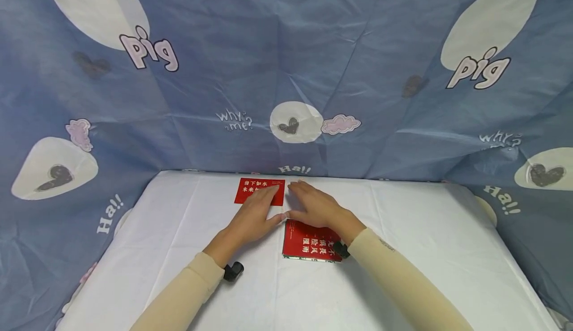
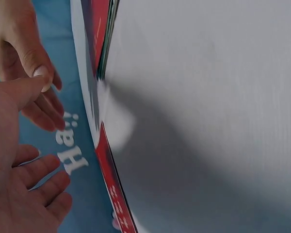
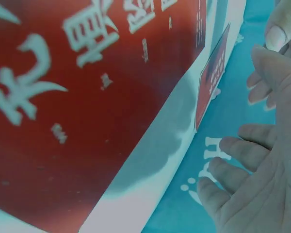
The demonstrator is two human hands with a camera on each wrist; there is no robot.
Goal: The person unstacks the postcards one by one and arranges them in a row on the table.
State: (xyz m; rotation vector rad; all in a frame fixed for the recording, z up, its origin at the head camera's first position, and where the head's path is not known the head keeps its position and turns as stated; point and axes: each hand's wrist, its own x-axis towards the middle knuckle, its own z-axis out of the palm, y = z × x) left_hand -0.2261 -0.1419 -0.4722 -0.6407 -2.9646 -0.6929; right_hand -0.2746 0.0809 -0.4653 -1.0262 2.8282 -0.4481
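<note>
My left hand (image 1: 252, 217) and right hand (image 1: 317, 207) hover over the middle of the table, holding nothing. Their thumb tips meet, and the other fingers reach forward, relaxed. Beyond the left fingers lies a flat red card (image 1: 250, 184) with white Chinese characters, its right part overlapped by that hand in the head view. Below the right hand rests a red-topped stack of cards or thin booklets (image 1: 309, 244), its characters turned sideways; the right hand and wrist cover part of it. Greenish edges of the stack (image 2: 106, 43) show in the left wrist view.
A white cloth covers the table (image 1: 179, 241). Behind it and at both sides hangs a blue printed curtain (image 1: 250, 72), meeting the table's back edge just past the red card. Each wrist wears a dark band, the left one (image 1: 233, 272) being plainer to see.
</note>
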